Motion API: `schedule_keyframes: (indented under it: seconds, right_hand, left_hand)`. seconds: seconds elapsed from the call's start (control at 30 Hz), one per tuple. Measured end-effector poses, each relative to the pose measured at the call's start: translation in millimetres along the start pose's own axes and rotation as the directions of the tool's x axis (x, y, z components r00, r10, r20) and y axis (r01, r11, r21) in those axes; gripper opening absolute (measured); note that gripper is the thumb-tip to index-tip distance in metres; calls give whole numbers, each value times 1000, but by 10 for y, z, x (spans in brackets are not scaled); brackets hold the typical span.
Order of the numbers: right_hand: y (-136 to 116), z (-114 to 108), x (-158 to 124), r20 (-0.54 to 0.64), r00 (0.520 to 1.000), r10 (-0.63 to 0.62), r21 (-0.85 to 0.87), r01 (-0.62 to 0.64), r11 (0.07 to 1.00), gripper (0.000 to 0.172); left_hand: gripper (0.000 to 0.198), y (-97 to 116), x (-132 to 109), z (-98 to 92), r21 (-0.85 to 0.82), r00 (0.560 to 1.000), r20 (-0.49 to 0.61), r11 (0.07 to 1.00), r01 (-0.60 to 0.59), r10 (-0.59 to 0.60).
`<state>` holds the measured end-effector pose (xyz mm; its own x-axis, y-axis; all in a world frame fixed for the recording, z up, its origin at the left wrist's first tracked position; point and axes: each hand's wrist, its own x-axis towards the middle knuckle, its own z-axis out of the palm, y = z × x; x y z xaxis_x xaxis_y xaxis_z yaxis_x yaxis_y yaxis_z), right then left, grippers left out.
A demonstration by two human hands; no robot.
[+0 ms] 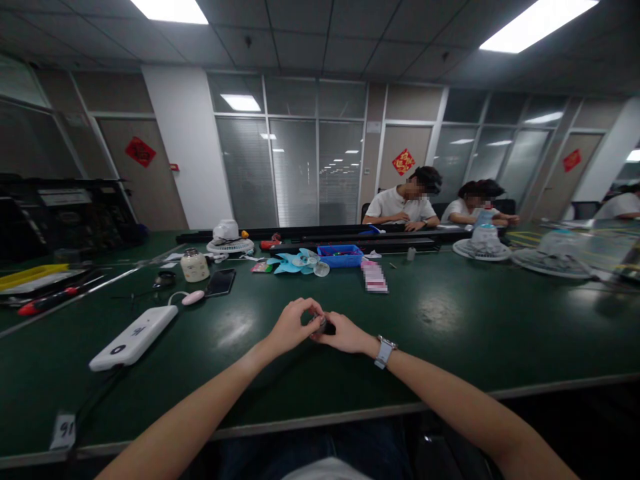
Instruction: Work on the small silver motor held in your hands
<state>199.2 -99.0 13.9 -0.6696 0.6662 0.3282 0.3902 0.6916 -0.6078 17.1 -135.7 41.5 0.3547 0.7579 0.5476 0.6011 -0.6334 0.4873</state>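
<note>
Near the middle of the green table (280, 393), both hands meet around a small dark, partly metallic object (321, 325). My left hand (296, 325) comes from the left, its thumb and fingers closed on the object's upper left side. From the right, my right hand (346, 333) holds the same object, with the thumb low and the fingers curled over. The fingers cover much of it, so its exact shape cannot be made out. A watch with a pale band (385, 352) is on the right wrist.
Beyond the hands are blue fan blades (299, 261), a blue basket (340, 261) and a pink-and-white item (375, 277). At left are a white power strip (135, 337), a phone (221, 283) and a jar (195, 265). People (403, 207) sit across the table.
</note>
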Motion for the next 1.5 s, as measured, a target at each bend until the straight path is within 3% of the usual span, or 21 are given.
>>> schedule_keyframes:
  seconds: [0.23,0.47,0.6,0.73,0.83,0.97,1.07,1.17,1.3,1.5]
  right_hand:
    - [-16,2,-10,-18,1000,-2,-3,2,1000,30]
    - [-70,-18,-22,5,999,39,12,-39,999,30]
    - [-70,-28,-22,5,999,43,1,-43,999,35]
    - [-80,-43,-33,13,999,48,0,-48,999,36]
    - [-104,-60,-43,18,999,44,4,-44,999,36]
    - [-123,-78,-46,46,998,50,4,-51,999,38]
    - [-125,-82,-45,56,997,47,5,-48,999,40]
    - [-128,-83,-47,57,997,43,-1,-43,999,40]
    - [-122,-82,-50,51,998,37,-6,-37,999,40]
    - [-99,-68,-46,46,998,48,-18,-47,999,41]
  left_hand:
    - [8,19,-2,-3,-16,1000,-18,1000,15,-15]
    - [20,-28,-4,49,-167,991,-124,986,31,-52]
    - [26,-58,27,36,-155,973,-211,986,64,-96]
    - [22,-258,63,-38,-75,926,-332,984,162,-178]
    - [23,-506,58,-118,-24,890,-362,957,290,-278]
    - [19,-757,31,-227,161,817,-412,850,502,-404]
    - [18,-815,32,-280,242,766,-367,741,626,-528]
    - [22,-805,40,-291,282,739,-276,684,673,-614]
    - [32,-775,37,-279,312,751,-206,686,658,-627]
    - [22,-770,31,-277,326,774,-208,703,632,-599]
